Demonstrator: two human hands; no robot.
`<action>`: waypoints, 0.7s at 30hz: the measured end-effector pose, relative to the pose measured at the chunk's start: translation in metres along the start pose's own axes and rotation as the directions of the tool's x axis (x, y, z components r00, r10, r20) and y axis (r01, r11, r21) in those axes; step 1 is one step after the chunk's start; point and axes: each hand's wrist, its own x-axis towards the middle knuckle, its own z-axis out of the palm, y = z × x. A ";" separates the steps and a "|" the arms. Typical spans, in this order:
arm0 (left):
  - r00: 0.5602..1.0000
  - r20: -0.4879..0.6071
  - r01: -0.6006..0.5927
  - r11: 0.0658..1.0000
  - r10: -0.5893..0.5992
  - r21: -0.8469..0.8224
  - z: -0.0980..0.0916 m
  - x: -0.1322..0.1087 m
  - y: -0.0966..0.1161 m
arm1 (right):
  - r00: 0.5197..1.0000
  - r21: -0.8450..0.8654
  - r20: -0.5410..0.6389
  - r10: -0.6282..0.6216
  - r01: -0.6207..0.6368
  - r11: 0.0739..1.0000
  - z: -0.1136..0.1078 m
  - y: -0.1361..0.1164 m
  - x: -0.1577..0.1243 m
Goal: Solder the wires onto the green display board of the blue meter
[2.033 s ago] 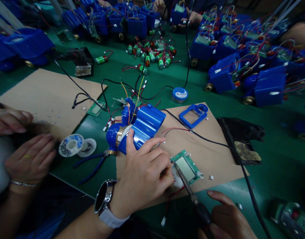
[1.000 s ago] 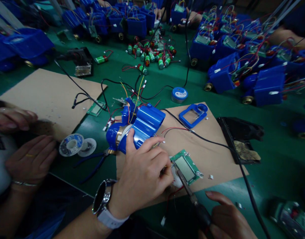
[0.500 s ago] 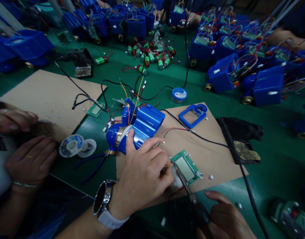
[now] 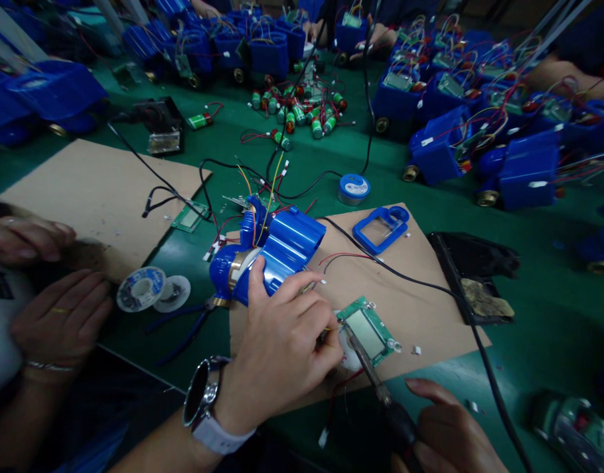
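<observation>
My left hand, with a watch on the wrist, rests against a blue meter housing. Its fingers are pinched on a thin wire at the edge of a small green circuit board. My right hand grips the handle of a soldering iron, whose tip touches the board's left edge. The board lies on a brown cardboard sheet. A black cord runs from the iron across the sheet.
A blue cover frame, a solder spool, a black sponge tray, blue pliers and another spool lie around. A co-worker's hands rest at left. Green batteries and several blue housings fill the far table.
Almost nothing has moved; both my hands keep their hold at the board's edge. The co-worker's upper hand shifted slightly.
</observation>
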 end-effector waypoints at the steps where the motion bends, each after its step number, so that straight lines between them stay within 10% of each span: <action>1: 1.000 -0.002 0.001 1.000 -0.001 0.001 0.000 0.000 0.000 | 0.998 0.004 -0.050 0.037 -0.037 0.999 0.003 -0.001 -0.004; 21: 1.000 -0.014 0.003 1.000 -0.004 -0.019 0.000 0.001 0.002 | 0.997 0.061 -0.005 0.072 -0.071 0.996 0.004 0.003 -0.013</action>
